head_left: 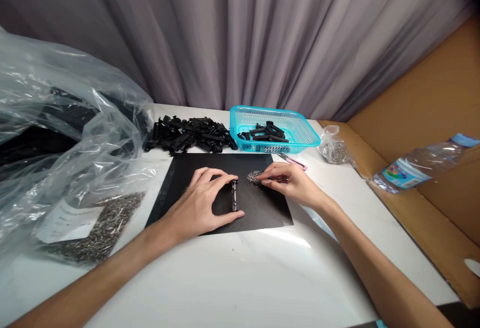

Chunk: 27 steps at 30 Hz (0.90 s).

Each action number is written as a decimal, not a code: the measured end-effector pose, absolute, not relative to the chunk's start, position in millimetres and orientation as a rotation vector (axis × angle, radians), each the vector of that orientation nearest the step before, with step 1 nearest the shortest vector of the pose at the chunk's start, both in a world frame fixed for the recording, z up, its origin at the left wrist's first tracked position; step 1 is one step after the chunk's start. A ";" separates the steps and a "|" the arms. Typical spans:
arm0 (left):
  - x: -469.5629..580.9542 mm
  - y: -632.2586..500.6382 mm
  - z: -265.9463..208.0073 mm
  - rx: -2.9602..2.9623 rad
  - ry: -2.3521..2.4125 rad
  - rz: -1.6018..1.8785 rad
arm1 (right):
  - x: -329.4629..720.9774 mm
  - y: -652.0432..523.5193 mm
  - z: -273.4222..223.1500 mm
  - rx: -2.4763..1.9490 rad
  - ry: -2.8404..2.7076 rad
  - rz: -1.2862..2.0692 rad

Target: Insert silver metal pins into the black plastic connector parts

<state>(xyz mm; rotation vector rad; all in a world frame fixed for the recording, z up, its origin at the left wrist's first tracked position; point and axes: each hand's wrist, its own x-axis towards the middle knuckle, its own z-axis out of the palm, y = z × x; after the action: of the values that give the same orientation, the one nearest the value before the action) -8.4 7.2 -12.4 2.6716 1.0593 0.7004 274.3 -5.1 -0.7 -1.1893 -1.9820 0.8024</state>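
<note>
Between its thumb and fingers, my left hand [200,198] grips a narrow black plastic part [234,195] by its two ends, over a black mat [258,213]. A light strip shows along the middle of that part. At the right side of the mat, my right hand [287,180] is closed in a pinch, its fingertips at the edge of a small pile of metal pins [254,177]. What lies in the pinch is too small to make out. Another small heap is partly hidden behind my left hand.
Behind the mat lie a heap of black plastic parts [191,135] and a blue basket [313,139] with several black parts. Scissors [294,161] rest before the basket. Plastic bags [112,228] stand left; a small bag of pins [333,150] and a bottle [420,168] are right.
</note>
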 end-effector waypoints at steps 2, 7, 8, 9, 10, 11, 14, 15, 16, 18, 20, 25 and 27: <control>-8.2 7.5 -12.3 2.665 1.074 0.688 | 274.9 -5.5 -0.4 -1.188 -1.970 0.855; -8.3 7.5 -13.1 2.635 1.093 0.678 | 275.8 -8.7 4.3 -1.172 -2.010 0.913; -8.5 7.6 -13.4 2.628 1.095 0.681 | 275.5 -9.3 5.3 -1.166 -2.044 0.882; -8.6 8.0 -13.8 2.618 1.100 0.684 | 275.2 -9.6 5.9 -1.160 -2.074 0.840; -8.8 8.5 -14.2 2.604 1.109 0.687 | 274.9 -9.5 5.9 -1.156 -2.093 0.798; -8.9 9.1 -14.5 2.584 1.119 0.690 | 274.5 -9.1 5.4 -1.156 -2.095 0.765; -9.0 11.3 -15.0 2.519 1.150 0.697 | 274.1 -7.1 1.8 -1.192 -2.049 0.744; -9.0 11.9 -14.9 2.505 1.156 0.698 | 274.1 -6.6 0.7 -1.209 -2.035 0.752; -8.8 12.2 -14.7 2.497 1.158 0.701 | 274.2 -6.4 0.1 -1.221 -2.025 0.760; -8.5 12.4 -14.3 2.490 1.160 0.704 | 274.0 -7.2 0.0 -1.218 -2.026 0.774; -8.3 12.2 -13.8 2.491 1.160 0.709 | 273.1 -8.8 0.6 -1.185 -2.046 0.771; -9.1 12.5 -13.6 2.551 1.111 0.733 | 266.1 -11.5 -2.4 -1.110 -2.087 0.656; -9.0 13.1 -12.9 2.601 1.060 0.741 | 262.6 -12.2 -4.9 -1.115 -2.081 0.601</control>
<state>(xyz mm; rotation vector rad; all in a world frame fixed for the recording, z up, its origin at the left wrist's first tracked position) -9.0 13.1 -12.9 2.6008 1.0599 0.7410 262.6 -12.2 -4.9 -1.1147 -2.0809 0.6014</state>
